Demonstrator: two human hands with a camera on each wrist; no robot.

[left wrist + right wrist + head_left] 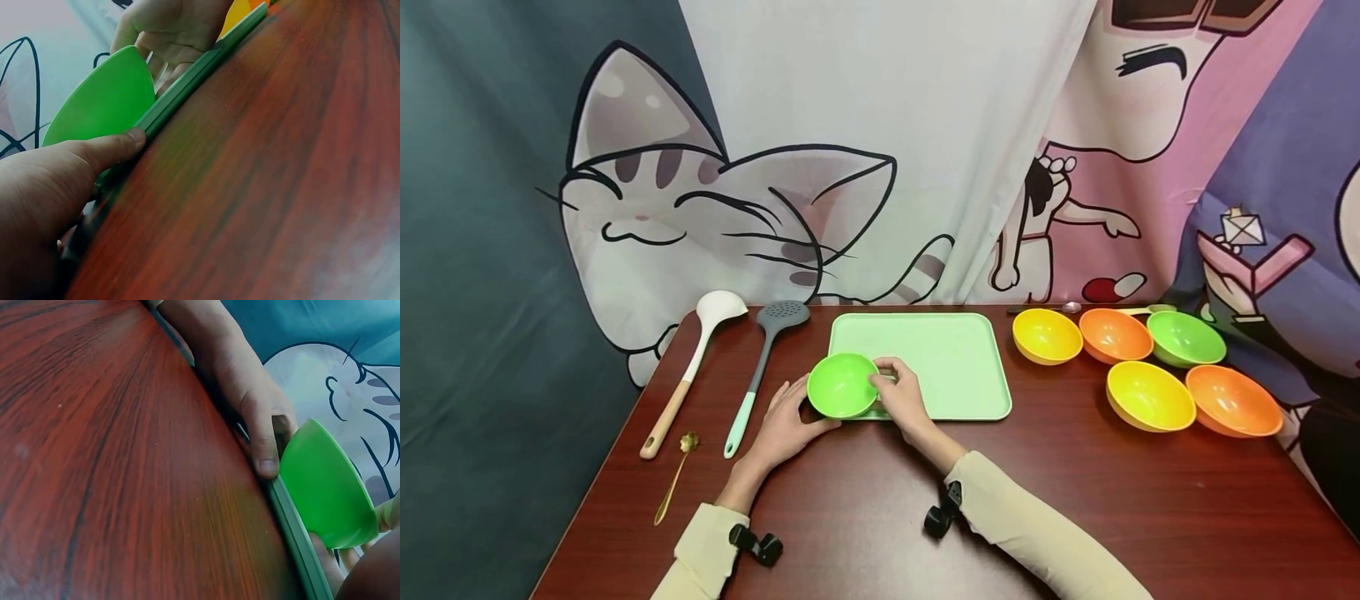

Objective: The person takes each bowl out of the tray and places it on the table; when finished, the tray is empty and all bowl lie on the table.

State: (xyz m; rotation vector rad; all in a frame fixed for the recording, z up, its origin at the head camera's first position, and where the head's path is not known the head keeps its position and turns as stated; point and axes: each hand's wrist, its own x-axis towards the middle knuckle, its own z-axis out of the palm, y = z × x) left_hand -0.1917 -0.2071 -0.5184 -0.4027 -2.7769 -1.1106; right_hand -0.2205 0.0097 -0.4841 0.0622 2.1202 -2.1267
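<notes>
A bright green bowl (pixel 842 386) is tilted over the front left corner of a pale green tray (pixel 962 367). My right hand (pixel 901 396) pinches the bowl's right rim, its thumb at the edge and other fingers low against the outside. On the bowl's left, my left hand (pixel 790 423) spreads around the tray's corner. Its thumb (pixel 119 145) lies extended along the tray's front edge in the left wrist view, right below the bowl. The bowl partly hides the left fingertips in the head view.
Left of the tray lie a white ladle (pixel 707 333), a grey slotted turner (pixel 767 350) and a small gold spoon (pixel 681 467). Several yellow, orange and green bowls (pixel 1150 396) stand at the right. More spoons (pixel 1070 308) lie behind them, near a printed curtain (pixel 880 100).
</notes>
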